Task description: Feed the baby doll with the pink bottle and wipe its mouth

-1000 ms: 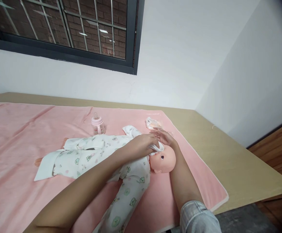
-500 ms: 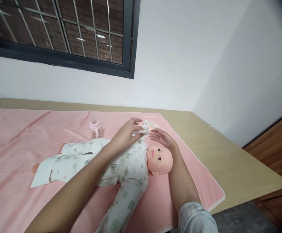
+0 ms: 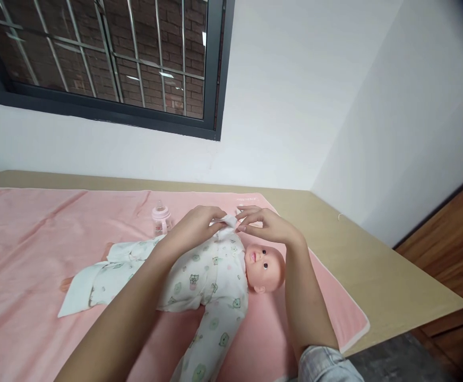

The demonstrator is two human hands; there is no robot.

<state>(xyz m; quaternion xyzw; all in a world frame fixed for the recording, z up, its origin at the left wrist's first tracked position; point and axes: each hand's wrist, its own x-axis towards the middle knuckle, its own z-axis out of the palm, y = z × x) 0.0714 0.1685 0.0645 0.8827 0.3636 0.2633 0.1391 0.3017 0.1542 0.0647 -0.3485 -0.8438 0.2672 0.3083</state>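
A bald baby doll (image 3: pixel 269 269) lies on its back on a pink mat, its head toward the right. It wears white clothes (image 3: pixel 191 281) printed with small green animals. My left hand (image 3: pixel 199 225) reaches over the doll's body, with thumb and fingers closed on a white sleeve end (image 3: pixel 227 220) at the doll's far side. Just right of that cloth, above the doll's head, is my right hand (image 3: pixel 269 225), its fingers bent and apart around the sleeve's edge. A small white thing behind the right fingers is mostly hidden.
A pink baby bottle (image 3: pixel 161 218) stands upright beyond the doll's legs. The creased pink mat (image 3: pixel 24 249) covers much of the tan table (image 3: pixel 375 276). At the back is a white wall (image 3: pixel 263 116) with a dark-framed barred window (image 3: pixel 219 79).
My right hand has turned from lying flat to bent fingers and moved in close to the sleeve. My left hand has shifted slightly left and still grips the cloth. The view has tilted slightly.
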